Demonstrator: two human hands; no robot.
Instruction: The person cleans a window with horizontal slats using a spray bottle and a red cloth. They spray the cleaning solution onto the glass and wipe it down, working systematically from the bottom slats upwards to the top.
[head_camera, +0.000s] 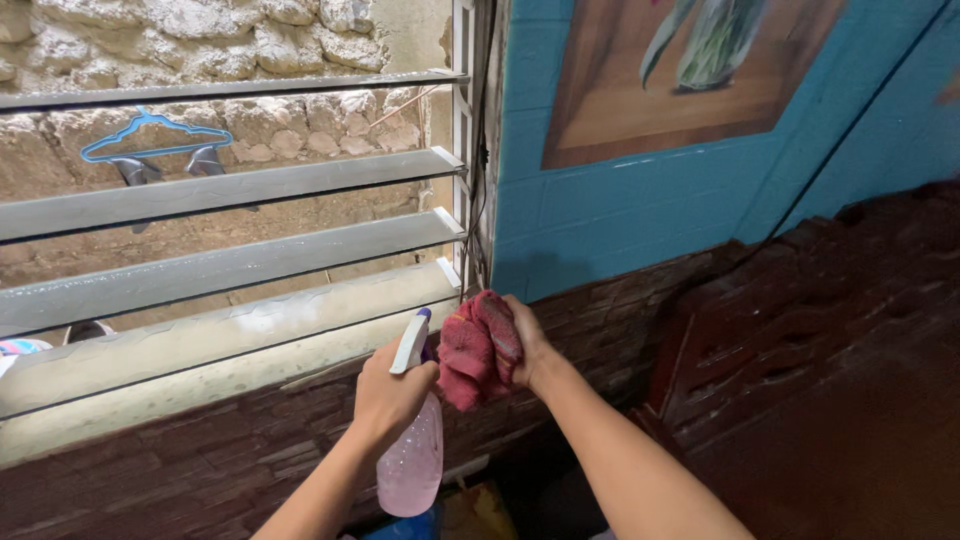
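Louvred window (230, 250) with grey glass slats at left, set in a rough stone-backed opening; blue painted wall (620, 210) with a framed picture (690, 80) at right; dark brick ledge (200, 470) below the slats and dark carved wood (830, 330) at lower right. Blue clothes hanger (150, 135) visible outside, behind the upper slats. Left hand (390, 395) wrapped around the neck of a pink spray bottle (410, 460), fingers closed on it just under the white trigger head (412, 340), nozzle turned toward the cloth. Right hand (528, 345) clenched on a bunched red cloth (478, 350), held touching or just beside the nozzle, in front of the lower corner of the window frame. Bottle upright, its clear body hanging below the left hand, liquid level not readable. Judged stage: early, cloth being wetted or readied, both things held off the slats and not yet applied to them. Lowest slats appear dull and streaked, upper slats somewhat cleaner, though whether any has been wiped cannot be told. Remaining, on this reading: wiping of the slats themselves.
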